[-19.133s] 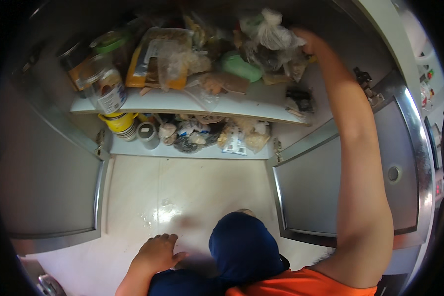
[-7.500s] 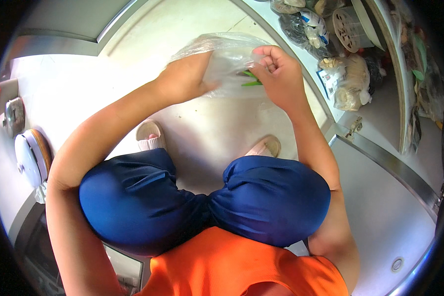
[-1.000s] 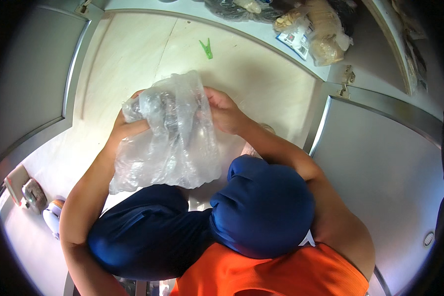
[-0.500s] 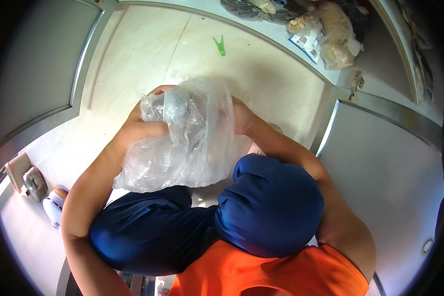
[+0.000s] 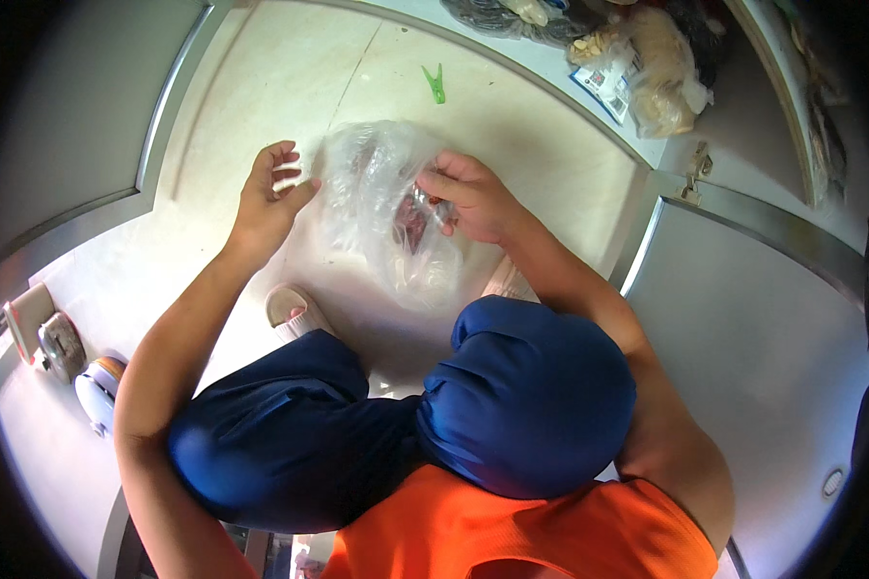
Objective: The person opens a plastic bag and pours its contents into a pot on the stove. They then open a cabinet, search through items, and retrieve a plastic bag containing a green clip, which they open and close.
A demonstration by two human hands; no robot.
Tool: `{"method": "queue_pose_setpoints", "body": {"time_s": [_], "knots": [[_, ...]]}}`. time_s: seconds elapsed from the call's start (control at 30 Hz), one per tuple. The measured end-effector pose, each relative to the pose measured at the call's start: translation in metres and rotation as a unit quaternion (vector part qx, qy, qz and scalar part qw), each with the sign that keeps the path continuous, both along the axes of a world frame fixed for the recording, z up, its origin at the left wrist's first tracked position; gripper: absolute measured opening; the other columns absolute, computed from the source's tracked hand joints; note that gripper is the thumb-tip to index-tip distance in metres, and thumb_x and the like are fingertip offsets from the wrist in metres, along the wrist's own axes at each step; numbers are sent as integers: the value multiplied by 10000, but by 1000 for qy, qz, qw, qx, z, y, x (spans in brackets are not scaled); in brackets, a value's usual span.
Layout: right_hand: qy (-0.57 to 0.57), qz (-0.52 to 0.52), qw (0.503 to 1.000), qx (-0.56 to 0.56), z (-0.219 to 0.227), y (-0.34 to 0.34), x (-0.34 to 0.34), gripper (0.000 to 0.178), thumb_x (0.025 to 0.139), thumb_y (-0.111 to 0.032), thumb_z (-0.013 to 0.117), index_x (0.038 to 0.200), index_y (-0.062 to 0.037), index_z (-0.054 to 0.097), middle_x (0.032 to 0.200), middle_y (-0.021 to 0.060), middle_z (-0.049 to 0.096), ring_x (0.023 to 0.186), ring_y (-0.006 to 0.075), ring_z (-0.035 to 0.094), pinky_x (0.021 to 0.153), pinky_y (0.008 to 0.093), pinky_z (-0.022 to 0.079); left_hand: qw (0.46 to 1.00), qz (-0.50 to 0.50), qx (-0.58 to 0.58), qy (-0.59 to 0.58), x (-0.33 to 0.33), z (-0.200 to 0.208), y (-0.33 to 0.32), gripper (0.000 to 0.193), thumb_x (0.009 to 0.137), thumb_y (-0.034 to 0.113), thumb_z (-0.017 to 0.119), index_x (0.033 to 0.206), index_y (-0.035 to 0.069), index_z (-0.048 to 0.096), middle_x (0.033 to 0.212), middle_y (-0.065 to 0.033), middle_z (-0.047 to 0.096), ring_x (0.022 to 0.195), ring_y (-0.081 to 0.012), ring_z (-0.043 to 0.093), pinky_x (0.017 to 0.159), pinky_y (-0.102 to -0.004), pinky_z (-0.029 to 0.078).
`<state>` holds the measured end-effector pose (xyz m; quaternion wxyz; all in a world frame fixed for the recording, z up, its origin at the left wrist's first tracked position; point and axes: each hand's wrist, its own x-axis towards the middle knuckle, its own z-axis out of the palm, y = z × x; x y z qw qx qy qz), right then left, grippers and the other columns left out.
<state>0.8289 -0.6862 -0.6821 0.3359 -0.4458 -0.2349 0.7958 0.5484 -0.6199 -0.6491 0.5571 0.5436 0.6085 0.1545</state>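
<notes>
A clear, crumpled plastic bag (image 5: pixel 357 193) is in front of me, over the pale floor. Through its right side shows something dark reddish (image 5: pixel 411 224); its kind is hard to make out. At the bag's left edge is my left hand (image 5: pixel 268 205), its fingers curved and apart, with the thumb tip close to the plastic. On the other side, my right hand (image 5: pixel 468 196) pinches the bag's plastic between thumb and fingers, some of them hidden behind it.
A green clothes peg (image 5: pixel 435 84) lies on the floor beyond the bag. Bagged goods (image 5: pixel 661 82) fill a shelf at the far right. Grey cabinet doors stand open at left (image 5: pixel 68 125) and right (image 5: pixel 753 338). My slippered foot (image 5: pixel 290 307) is below the bag.
My left hand has let go of the bag and moved left. The bag has narrowed and shifted away from my knees, uncovering my foot and the reddish contents. My right hand now grips its near right side.
</notes>
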Motion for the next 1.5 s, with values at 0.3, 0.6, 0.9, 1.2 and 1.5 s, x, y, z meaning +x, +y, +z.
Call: {"method": "queue_pose_setpoints", "body": {"time_s": [0.3, 0.6, 0.9, 1.2, 1.5], "knots": [[171, -36, 979, -104, -19, -2, -7, 317, 1014, -326, 549, 1162, -53, 614, 987, 36, 594, 881, 169, 602, 666, 374, 576, 980, -197, 13, -22, 48, -11, -21, 519, 827, 247, 806, 1192, 5, 529, 967, -98, 610, 865, -174, 581, 763, -319, 511], [18, 8, 1000, -8, 4, 1, -22, 280, 998, -219, 568, 1213, -42, 580, 1041, 41, 619, 944, 153, 631, 646, 319, 600, 992, -82, 10, -91, 41, -36, -27, 419, 827, 224, 790, 1088, -14, 564, 816, -82, 604, 745, -145, 549, 688, -297, 483], [-111, -5, 994, 19, 25, 7, -28, 245, 997, -216, 555, 1118, -9, 604, 966, 105, 655, 913, 205, 696, 544, 326, 616, 941, -171, 279, -80, 41, 7, -27, 456, 772, 72, 799, 1177, 19, 596, 1223, -169, 503, 1030, -255, 564, 819, -344, 502], [51, -80, 992, -88, 33, 8, -22, 259, 1000, -233, 520, 1133, -23, 591, 1008, 124, 654, 879, 246, 698, 687, 419, 644, 940, -209, 249, -109, 43, 11, -24, 234, 835, 65, 747, 1062, 61, 687, 1028, -91, 580, 859, -205, 604, 621, -286, 492], [-223, -123, 967, 27, 41, 3, 7, 232, 1003, -244, 552, 1084, -44, 638, 959, 73, 676, 699, 107, 592, 514, 310, 593, 972, -98, 92, -190, 42, 16, -18, 143, 962, 144, 629, 1043, 28, 644, 950, -32, 613, 851, -90, 534, 663, -238, 430]]}}
